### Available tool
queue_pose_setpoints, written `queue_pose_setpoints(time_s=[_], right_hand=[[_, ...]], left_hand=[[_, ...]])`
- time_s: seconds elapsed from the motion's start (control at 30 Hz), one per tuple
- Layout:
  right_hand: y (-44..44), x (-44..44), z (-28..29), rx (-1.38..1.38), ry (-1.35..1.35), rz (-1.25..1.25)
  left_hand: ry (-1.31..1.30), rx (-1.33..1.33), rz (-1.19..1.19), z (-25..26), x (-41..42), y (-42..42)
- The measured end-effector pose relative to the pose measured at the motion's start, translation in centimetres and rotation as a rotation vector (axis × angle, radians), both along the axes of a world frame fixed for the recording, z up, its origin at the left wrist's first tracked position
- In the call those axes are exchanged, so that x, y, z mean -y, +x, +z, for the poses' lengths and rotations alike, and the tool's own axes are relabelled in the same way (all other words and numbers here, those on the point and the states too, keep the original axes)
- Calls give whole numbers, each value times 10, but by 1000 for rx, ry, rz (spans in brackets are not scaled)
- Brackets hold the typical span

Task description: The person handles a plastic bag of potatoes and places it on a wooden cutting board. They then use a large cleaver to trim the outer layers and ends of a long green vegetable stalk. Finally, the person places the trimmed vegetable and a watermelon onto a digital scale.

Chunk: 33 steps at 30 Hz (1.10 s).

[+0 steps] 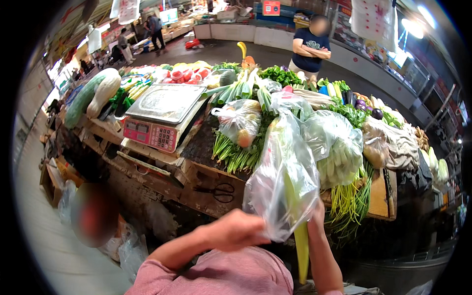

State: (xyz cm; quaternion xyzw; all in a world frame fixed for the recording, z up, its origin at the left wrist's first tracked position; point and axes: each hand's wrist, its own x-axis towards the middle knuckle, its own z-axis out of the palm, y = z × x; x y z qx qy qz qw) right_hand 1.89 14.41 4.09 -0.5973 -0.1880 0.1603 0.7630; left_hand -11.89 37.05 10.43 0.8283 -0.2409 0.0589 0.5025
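In front of my chest is a long clear plastic bag [258, 191] with pale green produce inside. A long yellow-green leaf [302, 254] sticks out of its near end and hangs down. My left hand [239, 228] is closed at the bag's lower left edge, slightly blurred. On the other side, my right hand [318, 217] grips the bag near the leaf, its fingers partly hidden by the plastic. Just beyond lie a knotted bag of round produce [241, 120] and a bag of pale green vegetables [339, 155]. Bunched green stems [232, 151] lie under the knotted bag.
A pink digital scale [149, 133] with a metal pan stands left on the vegetable stall. Black-handled scissors [221, 192] lie on a ledge below. Winter melons [88, 96] rest at the far left. Long beans [350, 201] hang over the front edge. A person [309, 48] stands across the stall, arms crossed.
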Motion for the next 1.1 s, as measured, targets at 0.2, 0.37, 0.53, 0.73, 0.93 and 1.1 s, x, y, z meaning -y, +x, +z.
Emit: queue_pose_setpoints(time_s=[0.2, 0.37, 0.53, 0.73, 0.93, 1.1], right_hand=[[-9, -112, 22, -64, 368, -246], [-30, -169, 42, -23, 200, -213], [-9, -157, 75, 12, 699, -26], [-63, -148, 51, -64, 345, 226], [-60, -71, -17, -247, -61, -173], [-28, -86, 55, 95, 135, -501]], left_hand=[[-781, -480, 284, -56, 8, -30], [-691, -346, 317, -57, -1, -18], [-984, -440, 355, -50, -41, -28], [-1015, -474, 391, -78, -51, -16], [-606, -350, 406, -91, -67, -32], [-424, -278, 312, -96, -63, -35]])
